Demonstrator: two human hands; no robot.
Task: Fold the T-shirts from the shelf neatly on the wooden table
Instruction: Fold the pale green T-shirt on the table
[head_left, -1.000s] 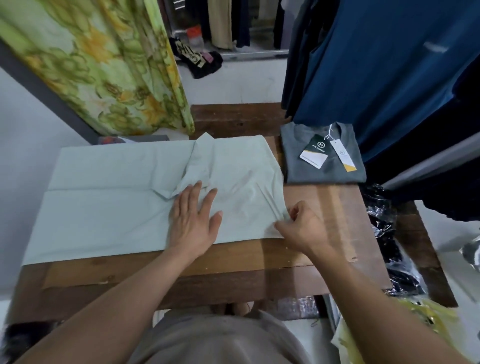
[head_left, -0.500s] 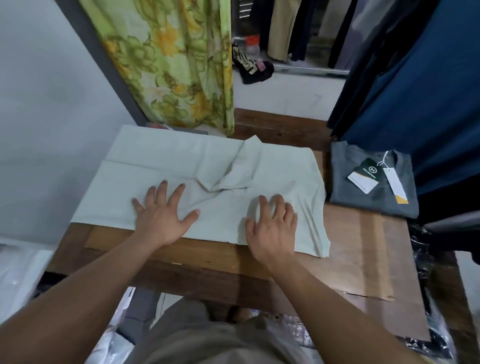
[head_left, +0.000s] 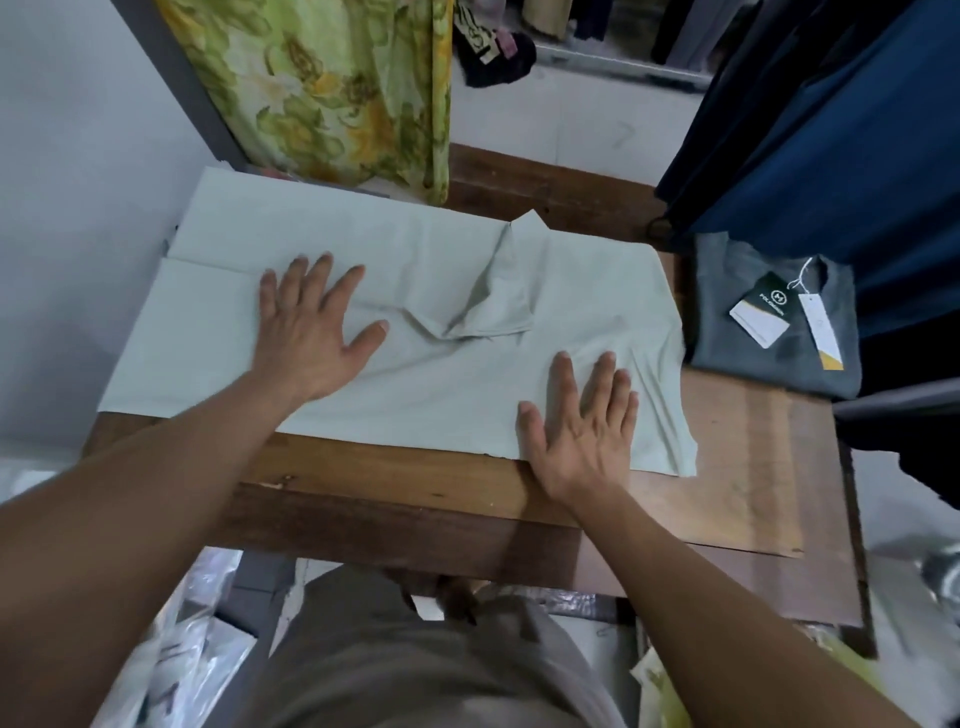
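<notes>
A pale green T-shirt (head_left: 426, 384) lies spread flat across the wooden table (head_left: 727, 499), with one sleeve folded in over its middle. My left hand (head_left: 311, 332) presses flat on the shirt's left half, fingers spread. Nearer the front edge, my right hand (head_left: 582, 431) lies flat on the right part of the shirt with its heel over the hem. A folded grey T-shirt (head_left: 769, 358) with hang tags sits at the table's far right corner.
A green and yellow floral cloth (head_left: 332, 88) hangs behind the table at the left. Dark blue garments (head_left: 831, 130) hang at the right, reaching the grey shirt. Plastic bags (head_left: 176, 654) lie on the floor below the table's front left.
My right hand has let go of the shirt's right hem and now lies flat on it. My left hand has slid left and farther back over the cloth.
</notes>
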